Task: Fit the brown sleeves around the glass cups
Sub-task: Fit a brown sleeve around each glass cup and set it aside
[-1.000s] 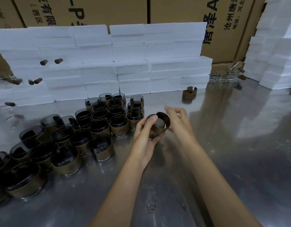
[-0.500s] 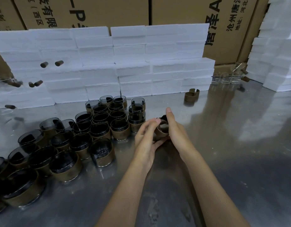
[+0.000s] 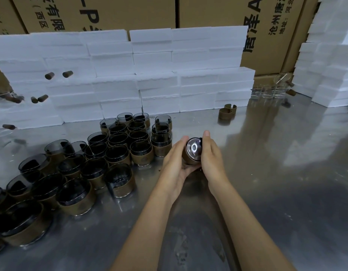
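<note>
Change from a second ago: the cup was held up with its open mouth showing and the right hand's fingers spread off to the side. Now both hands have closed in on it and the cup is turned so its round glass base faces up toward the camera.

Left hand (image 3: pixel 174 159): fingers curled under and around the left side of the glass cup (image 3: pixel 193 149), palm cradling it from below. Firm grip. Right hand (image 3: pixel 209 153): fingers fairly straight, pressed flat against the cup's right side, thumb tip up at the top. Looks like a clamp between the two palms.

The brown sleeve (image 3: pixel 187 160) is wrapped around the cup body between the hands; only a strip shows below the glass base. Can't tell if it's fully seated.

Cup sits above the steel table (image 3: pixel 267 192), not touching it.

Just left of the left hand: a packed cluster of sleeved cups (image 3: pixel 102 157) standing upright, running away to the far left. Beyond the right hand, well apart: a spare brown sleeve (image 3: pixel 227 112) on the table, and further back right bare clear glasses (image 3: pixel 269 92). White foam blocks (image 3: pixel 149 75) stacked behind everything, cardboard cartons (image 3: pixel 208 10) behind those.
</note>
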The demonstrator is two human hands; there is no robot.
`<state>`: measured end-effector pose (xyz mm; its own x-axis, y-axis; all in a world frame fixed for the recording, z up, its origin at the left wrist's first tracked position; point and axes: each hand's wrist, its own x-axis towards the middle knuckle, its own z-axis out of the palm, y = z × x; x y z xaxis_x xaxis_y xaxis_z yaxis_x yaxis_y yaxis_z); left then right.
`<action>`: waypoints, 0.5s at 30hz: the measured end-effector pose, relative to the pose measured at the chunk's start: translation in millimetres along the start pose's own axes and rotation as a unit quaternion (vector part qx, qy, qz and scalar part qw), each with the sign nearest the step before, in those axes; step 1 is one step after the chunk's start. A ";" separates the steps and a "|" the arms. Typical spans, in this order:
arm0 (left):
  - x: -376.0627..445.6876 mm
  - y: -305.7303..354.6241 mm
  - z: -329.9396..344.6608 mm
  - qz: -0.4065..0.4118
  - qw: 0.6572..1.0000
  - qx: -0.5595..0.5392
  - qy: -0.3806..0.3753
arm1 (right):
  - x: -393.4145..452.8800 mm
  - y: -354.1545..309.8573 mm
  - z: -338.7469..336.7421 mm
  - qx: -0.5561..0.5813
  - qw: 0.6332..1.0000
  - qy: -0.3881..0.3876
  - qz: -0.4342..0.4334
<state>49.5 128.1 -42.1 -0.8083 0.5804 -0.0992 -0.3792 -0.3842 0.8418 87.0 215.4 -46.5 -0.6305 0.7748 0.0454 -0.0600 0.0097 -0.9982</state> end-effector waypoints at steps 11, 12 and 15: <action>1.4 9.7 -5.2 -0.023 0.996 0.011 0.082 | -9.8 -9.1 -3.4 0.157 0.980 -0.016 0.120; 1.5 9.0 -4.4 -0.023 0.996 0.021 0.079 | -10.7 -9.9 -3.1 0.165 0.978 -0.016 0.129; 0.8 6.5 -1.9 -0.030 0.996 0.036 0.079 | -13.7 -11.6 -1.8 0.181 0.973 -0.027 0.139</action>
<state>45.6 124.7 -37.8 -0.8479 0.4783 -0.2287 -0.4006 -0.2953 0.8674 97.8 205.8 -35.6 -0.7007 0.6809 -0.2133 -0.1431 -0.4270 -0.8929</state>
